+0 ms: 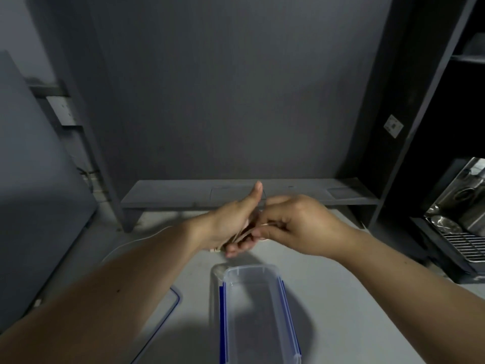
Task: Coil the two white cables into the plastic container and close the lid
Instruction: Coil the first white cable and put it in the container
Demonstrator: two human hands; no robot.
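The clear plastic container [256, 308] with blue side clips stands open on the table, close in front of me, and looks empty. Its lid [164, 316] with a blue rim lies to the left, partly under my left forearm. Just beyond the container, my left hand [231, 219] holds loops of a white cable [242, 235] across its palm, thumb up. My right hand [296, 224] pinches the same cable beside it. Another stretch of white cable [131, 244] trails off over the table to the left, its far part hidden by my arm.
A low grey shelf riser [249, 195] runs along the back of the table against the dark wall. A dark shelving unit [420, 127] stands at the right, with a metal appliance and wire rack [459, 227] beside it. A grey panel [31, 179] rises at the left.
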